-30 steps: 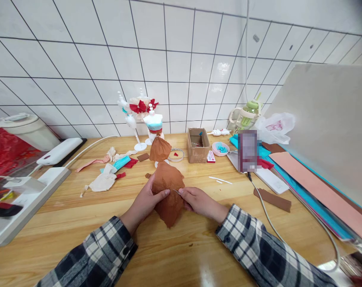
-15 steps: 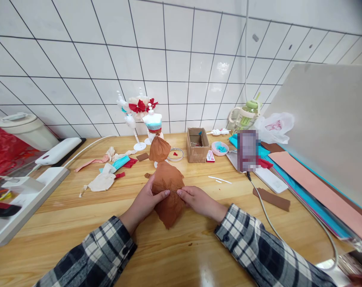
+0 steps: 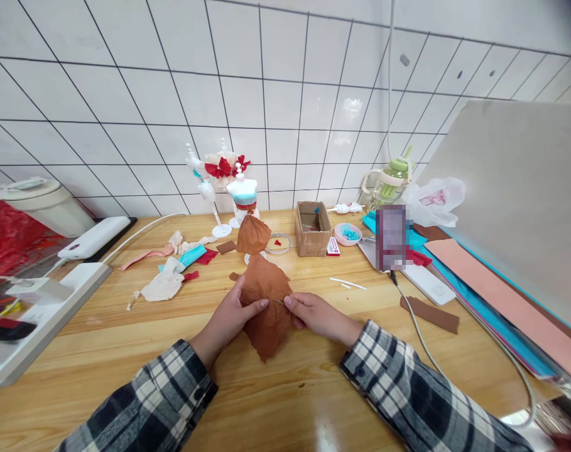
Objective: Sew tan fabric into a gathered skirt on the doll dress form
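Right hand (image 3: 316, 316) slightly rightward, perhaps with needle (image 3: 279, 301); left hand (image 3: 232, 317) on brown cloth (image 3: 267, 323)

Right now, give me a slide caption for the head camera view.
Left hand holds brown cloth on wooden table; right hand pinches a needle.

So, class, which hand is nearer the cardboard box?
Right. The right hand sits just this side of the box, pinching the cloth. The left hand holds the cloth's other edge, further to the left of the box.
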